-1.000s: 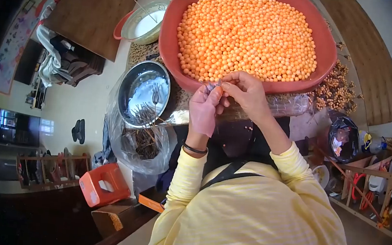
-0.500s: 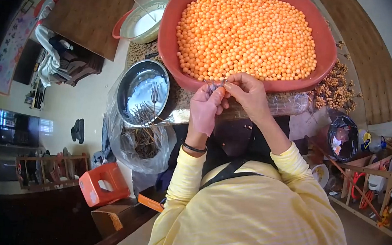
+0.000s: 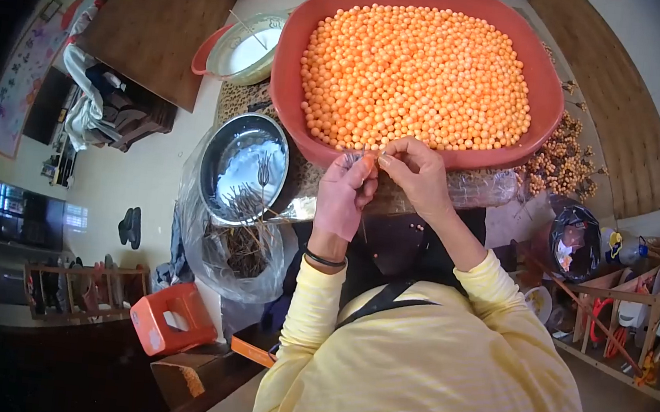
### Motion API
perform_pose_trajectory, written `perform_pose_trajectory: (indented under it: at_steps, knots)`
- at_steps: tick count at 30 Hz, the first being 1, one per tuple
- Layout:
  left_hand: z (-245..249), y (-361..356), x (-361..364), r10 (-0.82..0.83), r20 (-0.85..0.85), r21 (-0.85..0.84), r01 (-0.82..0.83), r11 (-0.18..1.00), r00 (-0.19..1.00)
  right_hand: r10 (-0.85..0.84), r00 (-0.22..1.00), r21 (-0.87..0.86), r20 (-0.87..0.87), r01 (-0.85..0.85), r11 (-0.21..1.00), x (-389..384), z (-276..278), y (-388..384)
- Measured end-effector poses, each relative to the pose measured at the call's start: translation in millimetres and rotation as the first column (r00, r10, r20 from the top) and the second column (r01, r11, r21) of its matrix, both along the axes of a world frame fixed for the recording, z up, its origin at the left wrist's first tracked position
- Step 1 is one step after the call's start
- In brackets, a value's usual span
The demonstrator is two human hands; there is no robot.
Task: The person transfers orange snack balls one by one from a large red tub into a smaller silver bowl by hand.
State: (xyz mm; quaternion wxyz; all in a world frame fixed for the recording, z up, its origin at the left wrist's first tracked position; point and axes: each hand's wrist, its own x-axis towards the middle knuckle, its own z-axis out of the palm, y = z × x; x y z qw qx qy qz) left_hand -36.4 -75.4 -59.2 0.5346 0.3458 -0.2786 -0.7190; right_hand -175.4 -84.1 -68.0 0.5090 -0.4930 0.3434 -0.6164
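A big red basin [image 3: 303, 38] holds a heap of small orange balls [image 3: 417, 70]. Just in front of its near rim, my left hand [image 3: 343, 199] pinches one orange ball [image 3: 369, 161] together with thin wire stems at its fingertips. My right hand [image 3: 418, 175] meets it from the right, fingers closed on the same ball and stems. Both hands touch at the fingertips. A black band circles my left wrist.
A steel bowl [image 3: 244, 166] with brown stems sits left of my hands, above a clear bag [image 3: 232, 256] of more stems. A white-and-green basin [image 3: 242, 45] lies behind it. Brown bead clusters [image 3: 565, 154] lie right; an orange stool [image 3: 171, 318] stands lower left.
The view has shifted down slightly, so the basin and hands sit lower in frame. My fingertips stay together on the ball, working it against the stems.
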Motion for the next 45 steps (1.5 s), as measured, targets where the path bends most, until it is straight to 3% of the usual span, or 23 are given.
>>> perform_pose_trajectory:
  at_steps: [8,11,14,15,17,19,23,27,29,30,32,35,37,39,40,42,43,45]
  knots:
    - [0,0,0,0.068,0.108,-0.042,-0.064,0.997,0.992,0.065,0.963,-0.012,-0.262,-0.07,0.997,-13,4,-19]
    - [-8,-1,0,0.123,0.072,-0.046,-0.12,0.992,0.99,-0.271,0.815,-0.36,-0.513,0.083,0.929,-12,7,-44]
    - [-9,-1,-1,0.13,0.057,-0.046,-0.128,0.991,0.99,-0.611,0.562,-0.734,-0.557,0.011,0.679,0,4,-77]
    - [-9,-1,-1,0.126,0.059,-0.04,-0.123,0.992,0.99,-0.616,0.559,-0.737,-0.556,0.013,0.676,5,6,-87]
    - [-8,1,-1,0.116,0.067,-0.028,-0.114,0.993,0.991,-0.579,0.335,-0.665,-0.744,-0.279,0.693,17,11,-102]
    - [-6,2,-3,0.116,0.066,-0.028,-0.115,0.993,0.991,-0.594,0.263,-0.647,-0.76,-0.378,0.662,32,17,-115]
    - [-4,5,-5,0.133,0.073,-0.016,-0.132,0.991,0.988,-0.644,0.32,-0.714,-0.695,-0.411,0.566,50,6,-155]
    - [-4,7,-5,0.127,0.076,0.014,-0.128,0.992,0.989,-0.509,0.023,-0.461,-0.861,-0.458,0.76,47,17,-179]
    - [-4,7,-5,0.12,0.076,0.017,-0.121,0.992,0.99,-0.646,0.119,-0.634,-0.754,-0.389,0.669,35,9,-198]
    - [-5,7,-5,0.114,0.08,0.021,-0.116,0.993,0.99,-0.644,0.118,-0.632,-0.756,-0.389,0.67,27,17,-201]
    - [-5,8,-3,0.101,0.086,0.032,-0.104,0.994,0.991,-0.476,-0.131,-0.423,-0.87,-0.298,0.856,8,38,-205]
    - [-8,6,-1,0.107,0.073,0.024,-0.109,0.994,0.992,-0.555,-0.091,-0.528,-0.827,-0.215,0.822,-34,30,-220]
    - [-9,5,0,0.11,0.062,0.013,-0.111,0.994,0.992,-0.669,-0.004,-0.664,-0.743,-0.115,0.739,-63,19,-225]
    - [-7,4,1,0.12,0.07,0.012,-0.121,0.993,0.99,-0.542,-0.167,-0.534,-0.823,-0.097,0.84,-82,39,-200]
    - [-5,3,2,0.134,0.081,0.009,-0.135,0.991,0.988,-0.54,-0.17,-0.532,-0.824,-0.095,0.841,-90,36,-193]
    - [-2,2,4,0.159,0.105,0.003,-0.16,0.987,0.982,-0.637,0.081,-0.641,-0.766,-0.03,0.767,-104,30,-180]
    - [0,1,6,0.153,0.106,0.006,-0.155,0.988,0.982,-0.635,0.078,-0.638,-0.768,-0.025,0.769,-107,29,-174]
    - [1,-3,11,0.155,0.095,0.005,-0.156,0.988,0.983,-0.6,0.269,-0.615,-0.753,0.034,0.788,-112,27,-166]
